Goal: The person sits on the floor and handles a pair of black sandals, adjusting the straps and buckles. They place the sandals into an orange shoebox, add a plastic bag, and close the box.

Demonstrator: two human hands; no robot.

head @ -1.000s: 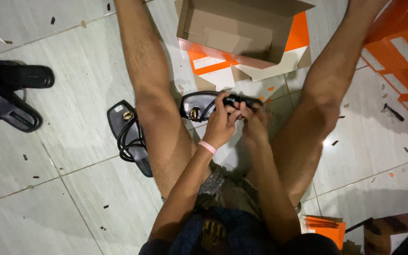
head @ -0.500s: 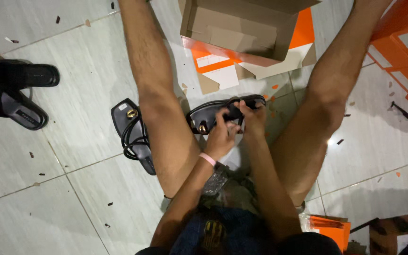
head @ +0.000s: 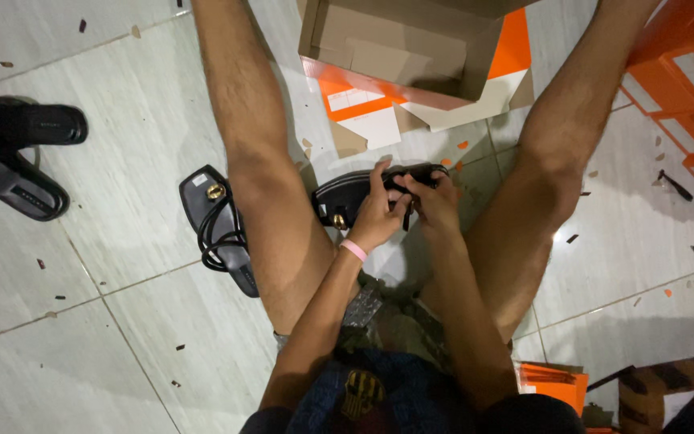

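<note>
Both hands meet on one black sandal [head: 363,193] that lies across the tiled floor [head: 122,145] between the person's legs. Left hand [head: 375,215], with a pink wristband [head: 354,250], is closed around the sandal's middle and steadies it; right hand [head: 437,207] pinches with curled fingers at its strap near the heel end. To work the strap well, the left hand should keep the sole firm while the right pulls gently. A matching sandal [head: 217,227] lies to the left, and an open cardboard box [head: 399,48] stands beyond.
</note>
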